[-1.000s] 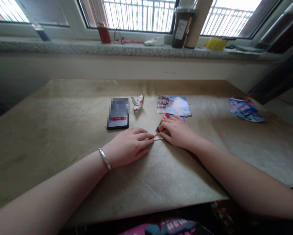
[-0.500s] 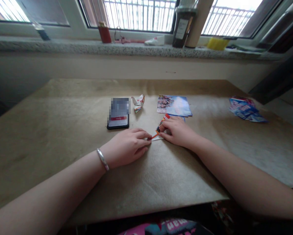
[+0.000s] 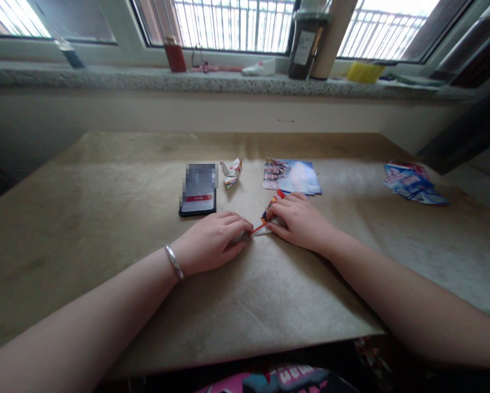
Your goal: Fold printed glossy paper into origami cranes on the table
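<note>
Paper [image 3: 268, 211] lies between both hands [image 3: 212, 240] [image 3: 301, 222], right of the phone [image 3: 198, 205].

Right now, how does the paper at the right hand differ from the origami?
The paper lies flatter, partly hidden by the right hand; the origami stands untouched in full view. The paper shows red and orange; the origami looks mostly white. Both carry coloured print.

A hand could pass over the broad tan tabletop [image 3: 84, 213] left of the black rectangular phone [image 3: 198, 199], or between the flat blue-and-white printed sheets [image 3: 294, 176] and the fanned blue-and-red glossy pile [image 3: 412, 184] at right. Beyond the left hand [image 3: 212, 240], the phone and a small folded white paper piece [image 3: 231, 173] stand in the way, narrowly apart, while the sheets lie just past the right hand [image 3: 300, 221]. Between the hands, a small red-and-orange printed paper [image 3: 271, 205] appears to span the gap, fingers partly hiding it
</note>
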`<action>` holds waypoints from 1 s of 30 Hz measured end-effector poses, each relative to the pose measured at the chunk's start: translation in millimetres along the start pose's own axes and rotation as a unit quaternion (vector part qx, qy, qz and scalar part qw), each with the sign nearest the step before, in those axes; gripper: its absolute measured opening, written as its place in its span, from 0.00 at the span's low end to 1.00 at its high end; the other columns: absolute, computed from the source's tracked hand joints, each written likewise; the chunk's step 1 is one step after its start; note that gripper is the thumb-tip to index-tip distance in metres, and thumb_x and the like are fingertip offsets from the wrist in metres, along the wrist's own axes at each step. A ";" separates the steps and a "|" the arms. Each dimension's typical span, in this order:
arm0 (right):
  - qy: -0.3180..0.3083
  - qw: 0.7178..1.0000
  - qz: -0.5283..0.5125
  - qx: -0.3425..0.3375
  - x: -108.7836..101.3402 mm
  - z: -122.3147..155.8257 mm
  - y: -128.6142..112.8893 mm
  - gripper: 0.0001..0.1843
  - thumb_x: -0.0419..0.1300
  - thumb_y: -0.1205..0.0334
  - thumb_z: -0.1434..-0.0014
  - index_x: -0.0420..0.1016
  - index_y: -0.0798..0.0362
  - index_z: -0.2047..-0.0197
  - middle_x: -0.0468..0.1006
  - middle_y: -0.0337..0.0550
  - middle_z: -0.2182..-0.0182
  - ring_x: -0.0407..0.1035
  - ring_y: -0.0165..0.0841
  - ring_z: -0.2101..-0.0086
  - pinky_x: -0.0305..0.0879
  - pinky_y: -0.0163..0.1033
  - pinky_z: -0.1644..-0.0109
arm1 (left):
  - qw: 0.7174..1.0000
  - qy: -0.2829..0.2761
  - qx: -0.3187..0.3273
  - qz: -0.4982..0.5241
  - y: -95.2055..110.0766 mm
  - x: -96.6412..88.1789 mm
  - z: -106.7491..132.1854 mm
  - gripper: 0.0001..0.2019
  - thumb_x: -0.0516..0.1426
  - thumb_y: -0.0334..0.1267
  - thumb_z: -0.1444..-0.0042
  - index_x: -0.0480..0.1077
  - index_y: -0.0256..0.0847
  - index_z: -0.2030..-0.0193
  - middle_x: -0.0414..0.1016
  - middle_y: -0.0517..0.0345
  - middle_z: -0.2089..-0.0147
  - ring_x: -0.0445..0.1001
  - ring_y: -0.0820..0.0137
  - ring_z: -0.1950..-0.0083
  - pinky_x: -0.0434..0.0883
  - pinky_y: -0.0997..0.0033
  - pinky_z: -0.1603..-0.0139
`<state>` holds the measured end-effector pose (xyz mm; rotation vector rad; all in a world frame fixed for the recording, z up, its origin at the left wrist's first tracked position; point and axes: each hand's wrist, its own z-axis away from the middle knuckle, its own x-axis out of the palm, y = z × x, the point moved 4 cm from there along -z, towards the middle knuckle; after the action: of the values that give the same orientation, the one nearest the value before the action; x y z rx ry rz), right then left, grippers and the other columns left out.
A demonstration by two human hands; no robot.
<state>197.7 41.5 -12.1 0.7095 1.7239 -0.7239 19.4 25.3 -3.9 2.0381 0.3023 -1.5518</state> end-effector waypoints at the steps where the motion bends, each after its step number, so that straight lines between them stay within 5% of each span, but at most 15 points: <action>1: 0.002 1.000 0.001 -0.006 -0.8 0.6 -0.3 0.11 0.55 0.54 0.40 0.73 0.51 0.61 0.77 0.43 0.63 0.67 0.38 0.58 0.52 0.44 0.48 | 1.000 0.001 0.000 -0.003 -0.2 0.8 0.1 0.13 0.52 0.34 0.42 0.68 0.39 0.50 0.73 0.52 0.50 0.70 0.66 0.49 0.68 0.63 0.47; 6: 0.000 0.999 0.001 -0.035 -4.5 2.5 -0.9 0.09 0.57 0.56 0.41 0.74 0.50 0.61 0.78 0.44 0.63 0.68 0.38 0.57 0.51 0.45 0.47 | 1.000 0.006 0.030 -0.007 1.1 4.4 0.8 0.19 0.53 0.33 0.42 0.64 0.39 0.43 0.71 0.49 0.47 0.69 0.64 0.46 0.68 0.62 0.46; 15: -0.029 0.990 -0.096 -0.097 -10.5 6.4 -5.9 0.04 0.58 0.61 0.43 0.74 0.50 0.67 0.77 0.41 0.66 0.68 0.34 0.60 0.56 0.41 0.49 | 0.999 -0.004 0.032 0.000 0.7 4.8 1.6 0.15 0.54 0.33 0.42 0.68 0.41 0.47 0.72 0.53 0.46 0.68 0.64 0.44 0.67 0.61 0.43; 30: 0.000 0.999 -0.046 0.018 -2.9 1.0 4.1 0.10 0.58 0.53 0.43 0.74 0.51 0.67 0.77 0.40 0.66 0.68 0.36 0.61 0.51 0.44 0.49 | 0.995 0.002 0.084 -0.058 8.8 2.1 1.3 0.12 0.48 0.34 0.37 0.73 0.37 0.57 0.75 0.50 0.55 0.73 0.67 0.54 0.72 0.66 0.52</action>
<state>202.1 43.1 -10.0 0.6575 1.7566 -0.8192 23.3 17.0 -3.5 2.1866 0.3036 -1.6946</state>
